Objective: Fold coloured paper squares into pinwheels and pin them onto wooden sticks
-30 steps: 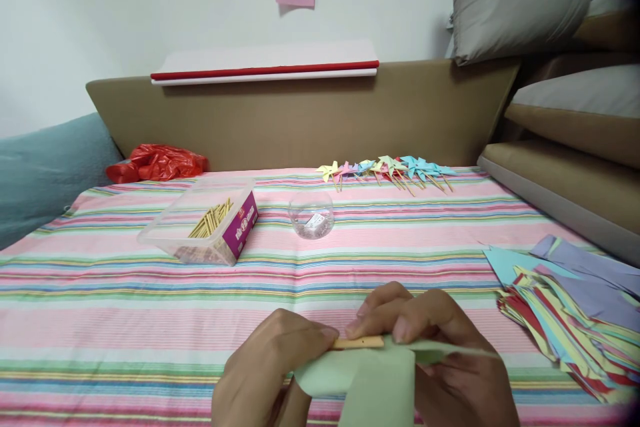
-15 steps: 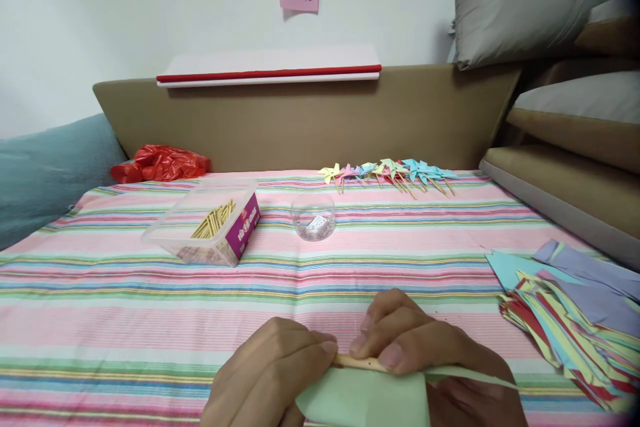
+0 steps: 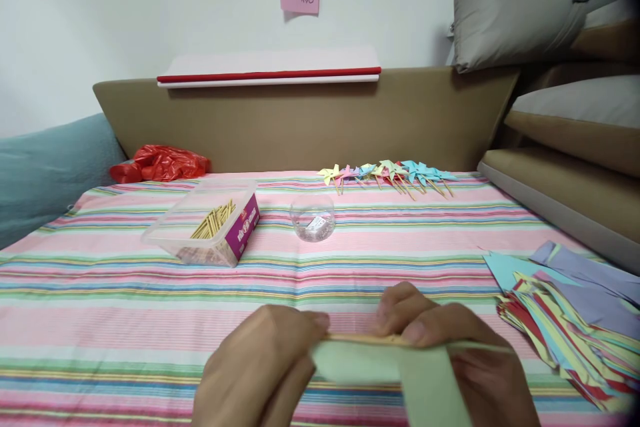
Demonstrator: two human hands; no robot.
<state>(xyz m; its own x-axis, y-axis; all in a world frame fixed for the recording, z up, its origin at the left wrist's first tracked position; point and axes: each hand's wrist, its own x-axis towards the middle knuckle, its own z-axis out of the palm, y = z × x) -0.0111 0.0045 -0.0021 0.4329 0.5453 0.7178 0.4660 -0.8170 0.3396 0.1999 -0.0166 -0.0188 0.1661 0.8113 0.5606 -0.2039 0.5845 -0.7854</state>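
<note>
My left hand pinches the left end of a thin wooden stick at the bottom middle. At its right part, my right hand has its fingers closed over the same stick. Pale green paper hangs just below the stick, with one blade pointing down and another strip running out to the right behind the right fingers. Both hands are slightly blurred, and how the paper joins the stick is hidden. Beyond them stands a round clear plastic tub with small bits and a white label inside.
A clear box at left holds several wooden sticks. Finished paper pinwheels lie at the back. Cut coloured paper is piled at right. A red plastic bag sits back left, and stacked cushions border the right side.
The stick and green paper have risen slightly and turned, so a paper blade now points down. The left hand has shifted a little; both hands keep hold.
</note>
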